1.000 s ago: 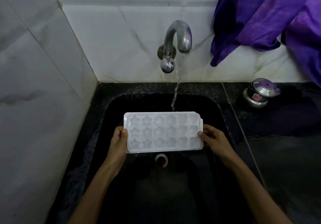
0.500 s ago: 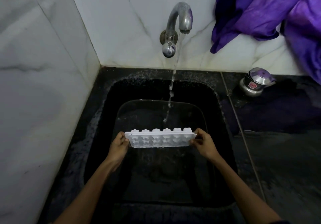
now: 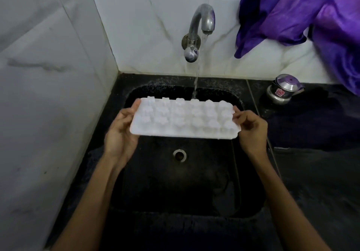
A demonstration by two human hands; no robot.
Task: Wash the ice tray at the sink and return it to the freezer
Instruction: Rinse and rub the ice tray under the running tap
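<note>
Ice tray (image 3: 184, 119) sits upside down over the black sink (image 3: 136, 173), bumpy underside facing up, with the left hand (image 3: 121, 132) clamped on one short end and the right hand (image 3: 251, 129) on the other. Tap (image 3: 202, 20) is running, stream landing at the tray's far edge.

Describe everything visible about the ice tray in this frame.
The ice tray is white, translucent-looking plastic, rectangular with rounded corners. It is held upside down over the sink, its moulded cell bottoms facing up in three rows. The left hand and right hand grip its short ends. The tap stream falls at its far edge.
</note>
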